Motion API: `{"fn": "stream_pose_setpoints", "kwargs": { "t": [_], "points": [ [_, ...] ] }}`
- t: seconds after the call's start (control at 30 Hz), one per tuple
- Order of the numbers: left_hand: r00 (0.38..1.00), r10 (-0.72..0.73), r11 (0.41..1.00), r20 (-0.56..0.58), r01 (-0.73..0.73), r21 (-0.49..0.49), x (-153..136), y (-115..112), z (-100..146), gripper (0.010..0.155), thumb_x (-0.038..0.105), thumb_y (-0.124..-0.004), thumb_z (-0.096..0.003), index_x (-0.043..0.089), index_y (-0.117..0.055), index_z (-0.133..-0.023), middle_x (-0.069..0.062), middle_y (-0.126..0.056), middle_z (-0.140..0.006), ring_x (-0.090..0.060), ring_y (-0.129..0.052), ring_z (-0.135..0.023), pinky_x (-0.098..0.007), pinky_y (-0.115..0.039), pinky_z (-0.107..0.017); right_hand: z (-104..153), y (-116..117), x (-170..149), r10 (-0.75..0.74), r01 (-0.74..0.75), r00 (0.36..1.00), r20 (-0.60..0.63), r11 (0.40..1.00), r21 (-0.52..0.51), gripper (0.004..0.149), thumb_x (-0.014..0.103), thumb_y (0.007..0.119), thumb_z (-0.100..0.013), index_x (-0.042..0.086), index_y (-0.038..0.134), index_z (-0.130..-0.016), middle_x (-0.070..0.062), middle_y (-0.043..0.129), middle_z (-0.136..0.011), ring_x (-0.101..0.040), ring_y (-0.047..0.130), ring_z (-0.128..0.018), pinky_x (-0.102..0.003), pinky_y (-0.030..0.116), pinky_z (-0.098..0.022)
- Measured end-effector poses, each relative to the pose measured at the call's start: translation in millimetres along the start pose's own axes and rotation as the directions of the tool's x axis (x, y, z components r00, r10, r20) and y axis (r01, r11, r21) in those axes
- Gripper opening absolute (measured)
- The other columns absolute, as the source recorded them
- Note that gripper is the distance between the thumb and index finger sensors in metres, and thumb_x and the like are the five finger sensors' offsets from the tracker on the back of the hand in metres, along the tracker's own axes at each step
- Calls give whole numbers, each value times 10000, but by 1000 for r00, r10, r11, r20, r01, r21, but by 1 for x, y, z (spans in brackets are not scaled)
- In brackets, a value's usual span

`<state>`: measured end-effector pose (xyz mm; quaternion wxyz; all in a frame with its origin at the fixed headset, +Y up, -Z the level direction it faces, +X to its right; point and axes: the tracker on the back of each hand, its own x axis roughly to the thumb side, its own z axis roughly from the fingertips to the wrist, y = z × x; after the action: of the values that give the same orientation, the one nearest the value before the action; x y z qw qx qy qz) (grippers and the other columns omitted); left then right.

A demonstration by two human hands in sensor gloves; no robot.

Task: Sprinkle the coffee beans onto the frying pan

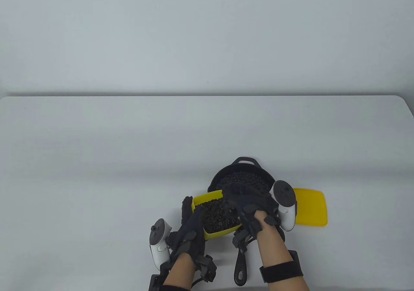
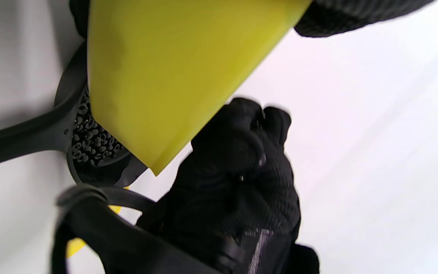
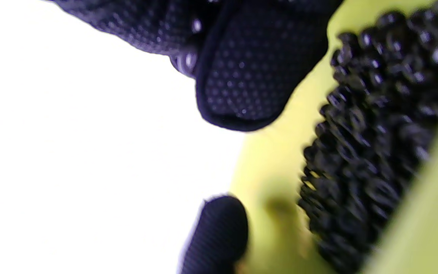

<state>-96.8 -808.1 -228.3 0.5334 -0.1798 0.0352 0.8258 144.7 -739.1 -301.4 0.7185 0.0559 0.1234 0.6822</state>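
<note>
A pale grey wall rises behind the white desk [image 1: 97, 161]. Near the front edge a yellow lid [image 1: 312, 207] lies flat, just right of the black frying pan [image 1: 241, 174], partly hidden by the right tracker. The right hand [image 1: 249, 200] covers much of the pan and reaches over the yellow container [image 1: 223, 231]; whether its grip is clamped on anything I cannot tell. The left hand [image 1: 190, 229] has its grip clamped on the container's left side. Dark, glossy coffee beans [image 1: 216, 216] fill the container and lie in the pan. The pan's handle points toward the desk's front edge.
</note>
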Motion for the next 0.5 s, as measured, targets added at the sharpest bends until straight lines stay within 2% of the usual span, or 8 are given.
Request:
{"fn": "stream_pose_setpoints", "kwargs": {
  "t": [0.07,0.13,0.23,0.37,0.5],
  "points": [
    [1000,-2,1000,5,2,23,1,3,1,807,630,-632,-578,387,-25,-1051,-209,-352,-1044,-474,-656,-905,-475,-716,-658,1,-16,-3,-31,31,1000,-5,997,-70,339,140,755,-539,73,766,-871,-281,694,-866,-365,937,-488,-165,955,-290],
    [1000,-2,999,16,2,44,2,5,1,807,632,-630,-576,389,-22,-1048,-206,-349,-1045,-471,-653,-909,-472,-716,-661,3,-32,-9,2,-6,1000,-29,988,-151,340,140,755,-537,70,768,-870,-283,694,-864,-366,937,-485,-165,955,-288],
    [1000,11,998,23,-12,59,3,7,2,806,634,-627,-576,393,-16,-1044,-201,-345,-1046,-468,-650,-913,-470,-713,-666,3,-54,-24,117,-141,986,-120,966,-218,353,133,752,-533,49,757,-875,-306,675,-865,-387,922,-486,-185,948,-288],
    [1000,19,998,24,-20,52,2,6,1,805,635,-624,-576,393,-15,-1043,-200,-344,-1047,-467,-649,-914,-469,-714,-667,-2,-61,-27,360,-391,908,-214,912,-127,390,132,750,-527,4,734,-895,-346,641,-873,-428,899,-501,-225,934,-299],
    [999,7,999,33,-8,45,4,6,2,805,633,-625,-576,391,-16,-1045,-203,-347,-1045,-467,-652,-912,-469,-716,-664,-3,-59,-17,589,-626,763,-265,776,-76,396,136,756,-523,0,739,-895,-348,642,-877,-435,896,-503,-236,930,-295]
  ]
}}
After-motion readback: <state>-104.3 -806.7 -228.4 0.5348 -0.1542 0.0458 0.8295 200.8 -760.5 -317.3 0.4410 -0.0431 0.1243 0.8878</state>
